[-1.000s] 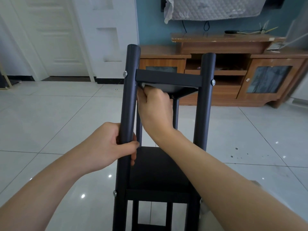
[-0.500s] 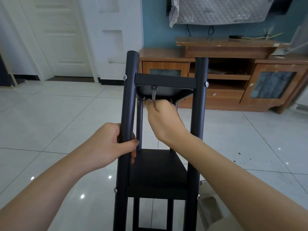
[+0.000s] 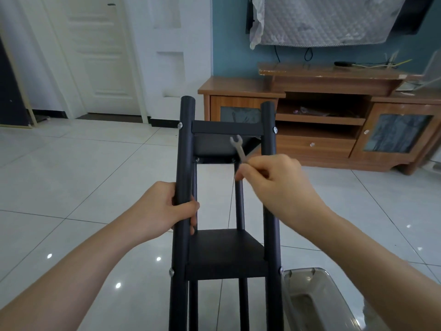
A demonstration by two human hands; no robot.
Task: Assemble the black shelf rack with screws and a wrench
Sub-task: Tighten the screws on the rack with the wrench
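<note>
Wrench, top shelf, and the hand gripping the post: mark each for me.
wrench (image 3: 239, 149), head view, on its shaft just below the open end.
top shelf (image 3: 226, 127), head view, on its front edge.
left hand (image 3: 162, 209), head view, on its back, where it grips the post (image 3: 185, 151).

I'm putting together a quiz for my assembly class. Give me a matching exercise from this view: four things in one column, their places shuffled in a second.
Things:
1. wrench
2. left hand
3. grey bin
4. wooden cabinet

Places:
A. on the floor, right of the black rack
B. against the blue wall
C. held in the right hand
D. gripping the rack's front left pole

Pairs: 1-C, 2-D, 3-A, 4-B
</note>
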